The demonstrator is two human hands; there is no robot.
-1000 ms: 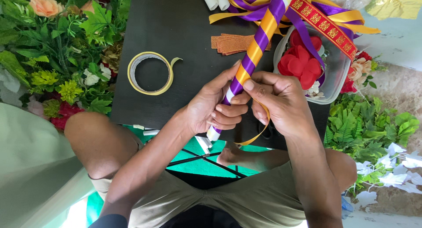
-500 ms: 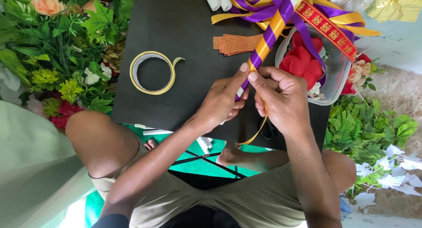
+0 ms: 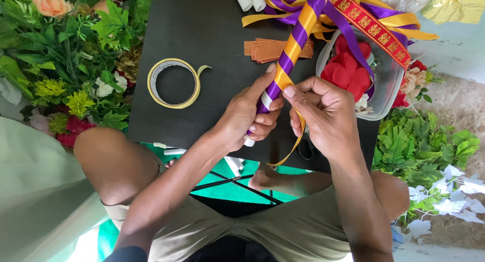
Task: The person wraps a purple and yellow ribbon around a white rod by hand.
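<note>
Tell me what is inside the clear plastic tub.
The tub holds red petals and something white at its near edge. Ribbons cross over it, hiding whatever lies beneath them.

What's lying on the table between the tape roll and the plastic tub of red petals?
In the head view, a stack of orange glitter strips and the ribbon-wrapped stick lie between tape roll and tub.

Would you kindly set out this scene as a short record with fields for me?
Setting: black table, artificial flowers and leaves on both sides
Left hand: grips the white stick wrapped in purple and yellow ribbon
Right hand: pinches the loose yellow ribbon end against the stick
Tape roll: flat on the table, left of the hands
Clear tub: holds red petals
Orange strips: stacked beyond the hands
</note>
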